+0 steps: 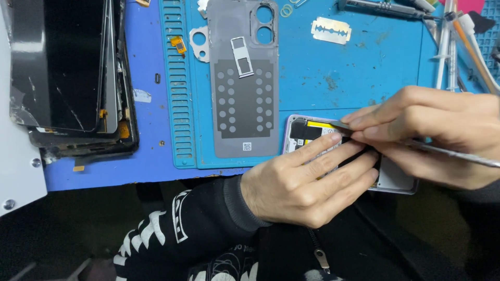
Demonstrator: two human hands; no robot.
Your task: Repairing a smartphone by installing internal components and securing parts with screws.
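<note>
1. You had the opened lilac-framed phone body lying at the near edge of the blue silicone work mat, partly over the table edge and close to your lap.
2. Your left hand lay flat across the phone, fingers stretched out and pressing it down rather than curled around anything; the fingertips reached up to the dark upper part of the interior.
3. Your right hand was closed in a pinch on a thin flat metal pry tool, its tip set at the phone's top inner edge, just beside your left fingertips.
4. The step in hand looked like prying or lifting an internal part near the yellow-labelled battery; how far the tip had gone under, your fingers hid.
5. The next move, as I judge it, called for a shallow, gentle lever with the left hand holding the frame steady, since the tip sat near the battery.
6. The grey plastic back cover lay inner face up just beside the phone, with a small white card tray resting on it.
7. A double-edged razor blade lay further back on the mat, and a stack of cracked dark screens stood well apart on the left.
</note>
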